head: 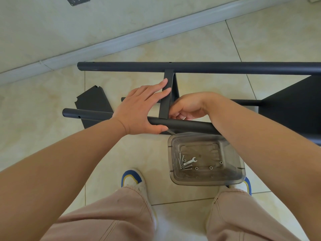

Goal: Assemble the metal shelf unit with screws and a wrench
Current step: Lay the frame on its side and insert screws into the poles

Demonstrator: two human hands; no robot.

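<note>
Bright, even daylight; soft shadows; wide-angle edge distortion.

Tiled floor [199, 49]: black panel [93, 105] left of left hand [139, 110]; clear tray [206, 160] below right hand [187, 108], apparently resting on floor.

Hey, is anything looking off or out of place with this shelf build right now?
Nothing stands out. The wrench and screws lie inside the clear bin, nothing spilled. A loose shelf panel lies flat on the floor under the near tube.

No readable text, label, brand or number anywhere in view
</note>
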